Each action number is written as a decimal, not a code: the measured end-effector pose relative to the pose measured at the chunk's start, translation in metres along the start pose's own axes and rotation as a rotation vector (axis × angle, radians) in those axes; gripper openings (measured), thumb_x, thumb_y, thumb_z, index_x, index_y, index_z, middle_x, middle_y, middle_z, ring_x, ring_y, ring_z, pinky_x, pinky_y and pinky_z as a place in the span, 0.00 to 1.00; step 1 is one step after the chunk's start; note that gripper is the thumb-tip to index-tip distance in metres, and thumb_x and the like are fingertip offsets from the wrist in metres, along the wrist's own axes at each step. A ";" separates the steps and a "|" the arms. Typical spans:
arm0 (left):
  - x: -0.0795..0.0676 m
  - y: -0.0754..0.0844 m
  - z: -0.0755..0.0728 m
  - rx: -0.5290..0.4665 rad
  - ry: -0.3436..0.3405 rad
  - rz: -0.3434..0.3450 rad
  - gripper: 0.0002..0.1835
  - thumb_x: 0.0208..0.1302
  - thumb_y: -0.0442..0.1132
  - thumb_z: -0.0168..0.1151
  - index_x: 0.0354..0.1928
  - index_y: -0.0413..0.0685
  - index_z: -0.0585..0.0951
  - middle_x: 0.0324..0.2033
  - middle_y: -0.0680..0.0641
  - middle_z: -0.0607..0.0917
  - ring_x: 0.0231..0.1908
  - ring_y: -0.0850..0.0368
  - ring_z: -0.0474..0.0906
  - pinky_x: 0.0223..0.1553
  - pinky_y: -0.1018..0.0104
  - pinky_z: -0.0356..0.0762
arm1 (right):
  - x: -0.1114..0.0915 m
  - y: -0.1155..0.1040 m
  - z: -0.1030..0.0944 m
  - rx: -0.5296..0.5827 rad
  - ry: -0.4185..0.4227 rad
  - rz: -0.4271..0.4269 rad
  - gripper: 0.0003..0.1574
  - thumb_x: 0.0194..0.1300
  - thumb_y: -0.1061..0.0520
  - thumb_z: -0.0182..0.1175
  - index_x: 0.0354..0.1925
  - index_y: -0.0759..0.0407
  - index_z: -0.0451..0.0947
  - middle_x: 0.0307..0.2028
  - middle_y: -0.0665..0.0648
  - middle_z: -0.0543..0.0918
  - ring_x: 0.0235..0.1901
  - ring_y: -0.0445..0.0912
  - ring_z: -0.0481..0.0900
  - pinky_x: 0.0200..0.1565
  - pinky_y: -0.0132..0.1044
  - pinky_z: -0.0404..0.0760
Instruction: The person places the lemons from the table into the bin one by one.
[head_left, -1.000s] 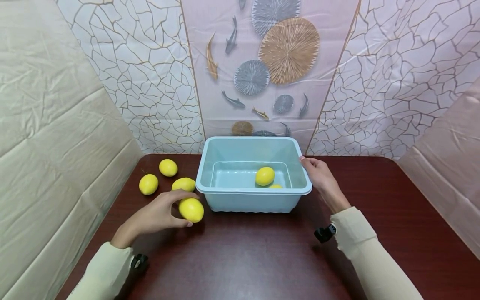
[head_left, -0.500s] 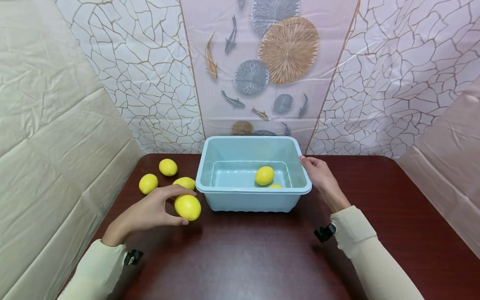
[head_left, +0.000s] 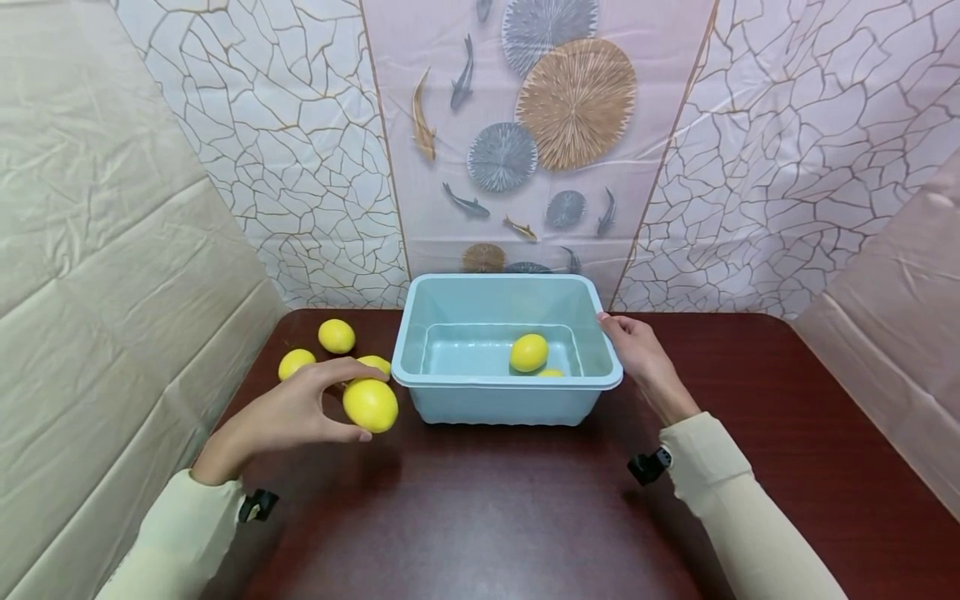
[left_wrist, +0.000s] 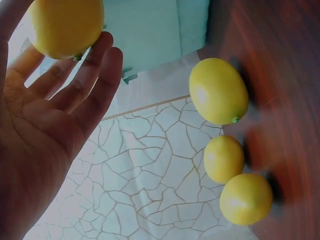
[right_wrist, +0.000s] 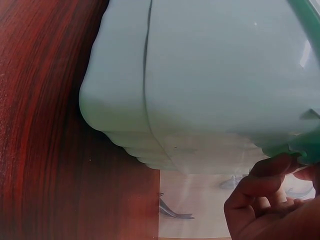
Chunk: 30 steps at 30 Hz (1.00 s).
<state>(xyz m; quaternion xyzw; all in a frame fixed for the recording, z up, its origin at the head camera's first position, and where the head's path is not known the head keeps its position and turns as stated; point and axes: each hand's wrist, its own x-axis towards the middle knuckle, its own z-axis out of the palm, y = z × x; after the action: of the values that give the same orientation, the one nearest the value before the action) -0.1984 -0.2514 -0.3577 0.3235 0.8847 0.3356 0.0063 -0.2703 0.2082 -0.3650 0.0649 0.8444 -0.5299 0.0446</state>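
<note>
My left hand [head_left: 300, 408] holds a lemon [head_left: 371, 405] between thumb and fingers, raised over the table left of the light blue plastic tub [head_left: 495, 404]. In the left wrist view that lemon [left_wrist: 67, 25] shows a small green stem end near the fingertips. With curled fingers and thumb, my right hand [head_left: 641, 354] grips the tub's right rim, as the right wrist view also shows at the tub's side [right_wrist: 220, 75]. Inside the tub lies one lemon [head_left: 529, 352], and a second lemon [head_left: 551, 372] peeks above the front rim, mostly hidden.
Three more lemons lie on the dark wood table [head_left: 480, 517] left of the tub: one at the back [head_left: 337, 336], one farther left [head_left: 296, 363], and one partly behind the left hand [head_left: 375, 364]. A patterned cloth wall [head_left: 322, 167] stands close behind.
My left hand has lifted the lemon slightly and drawn it left, away from the tub. The right hand and the tub stay in place.
</note>
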 end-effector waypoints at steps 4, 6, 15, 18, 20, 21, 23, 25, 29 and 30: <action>0.002 0.006 -0.005 0.011 -0.004 0.004 0.36 0.45 0.56 0.81 0.59 0.72 0.77 0.56 0.63 0.79 0.52 0.63 0.75 0.46 0.65 0.80 | 0.001 0.000 0.001 0.006 -0.002 -0.004 0.42 0.76 0.33 0.41 0.66 0.66 0.68 0.54 0.67 0.77 0.49 0.56 0.79 0.38 0.34 0.81; 0.003 0.009 -0.007 0.020 -0.002 0.011 0.35 0.45 0.56 0.80 0.59 0.71 0.77 0.54 0.66 0.79 0.51 0.64 0.75 0.47 0.66 0.79 | 0.001 0.000 0.001 0.005 -0.003 -0.005 0.42 0.76 0.33 0.41 0.66 0.66 0.68 0.54 0.67 0.77 0.48 0.55 0.80 0.38 0.33 0.81; 0.015 0.022 -0.016 -0.043 0.010 0.017 0.35 0.46 0.53 0.80 0.60 0.64 0.78 0.49 0.63 0.80 0.45 0.61 0.77 0.42 0.64 0.82 | 0.000 0.000 0.002 -0.009 -0.002 0.000 0.42 0.76 0.33 0.41 0.66 0.65 0.68 0.53 0.66 0.78 0.46 0.52 0.80 0.37 0.33 0.80; 0.019 0.026 -0.019 -0.051 0.019 0.008 0.36 0.45 0.52 0.81 0.60 0.60 0.78 0.48 0.61 0.80 0.44 0.59 0.77 0.39 0.63 0.84 | 0.000 0.000 0.002 -0.004 -0.001 -0.002 0.42 0.76 0.33 0.41 0.65 0.65 0.69 0.53 0.66 0.78 0.47 0.54 0.79 0.37 0.33 0.80; 0.022 0.028 -0.021 -0.015 0.034 0.003 0.36 0.45 0.54 0.81 0.59 0.63 0.79 0.47 0.62 0.80 0.44 0.59 0.75 0.37 0.63 0.83 | 0.000 0.001 0.002 -0.003 -0.001 -0.006 0.42 0.76 0.33 0.41 0.65 0.65 0.69 0.52 0.66 0.78 0.47 0.55 0.79 0.37 0.33 0.80; 0.023 0.029 -0.022 0.006 0.041 0.001 0.36 0.45 0.55 0.81 0.59 0.64 0.79 0.46 0.63 0.80 0.44 0.59 0.75 0.37 0.64 0.82 | 0.000 0.001 0.002 -0.004 -0.001 -0.009 0.42 0.76 0.33 0.41 0.65 0.66 0.69 0.52 0.66 0.78 0.46 0.54 0.80 0.37 0.33 0.80; 0.026 0.029 -0.024 0.043 0.052 -0.004 0.34 0.46 0.56 0.80 0.58 0.67 0.79 0.45 0.64 0.81 0.43 0.60 0.74 0.35 0.64 0.81 | 0.000 0.001 0.001 -0.006 0.001 -0.011 0.42 0.76 0.33 0.41 0.64 0.66 0.69 0.51 0.66 0.78 0.45 0.53 0.80 0.36 0.33 0.80; 0.030 0.029 -0.025 0.062 0.059 -0.005 0.33 0.46 0.58 0.79 0.57 0.68 0.79 0.45 0.65 0.81 0.42 0.61 0.75 0.34 0.64 0.79 | 0.000 0.002 0.001 -0.007 0.005 -0.012 0.41 0.76 0.33 0.41 0.63 0.66 0.70 0.51 0.66 0.78 0.43 0.52 0.80 0.36 0.33 0.80; 0.037 0.031 -0.029 0.060 0.061 -0.030 0.34 0.45 0.60 0.79 0.57 0.69 0.79 0.46 0.66 0.81 0.40 0.61 0.77 0.36 0.63 0.80 | 0.000 0.001 0.001 -0.008 0.011 -0.015 0.41 0.76 0.33 0.42 0.63 0.66 0.70 0.50 0.66 0.78 0.41 0.51 0.80 0.35 0.33 0.80; 0.039 0.031 -0.030 0.059 0.063 -0.034 0.34 0.45 0.60 0.79 0.58 0.68 0.79 0.46 0.66 0.81 0.40 0.61 0.78 0.37 0.62 0.80 | 0.000 0.001 0.001 -0.009 0.011 -0.016 0.41 0.76 0.33 0.42 0.63 0.66 0.71 0.50 0.66 0.78 0.41 0.51 0.80 0.35 0.33 0.80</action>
<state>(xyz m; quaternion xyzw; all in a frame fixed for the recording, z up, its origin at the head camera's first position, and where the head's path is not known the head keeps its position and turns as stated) -0.2180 -0.2291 -0.3082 0.2977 0.8995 0.3190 -0.0252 -0.2700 0.2075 -0.3663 0.0610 0.8474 -0.5262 0.0360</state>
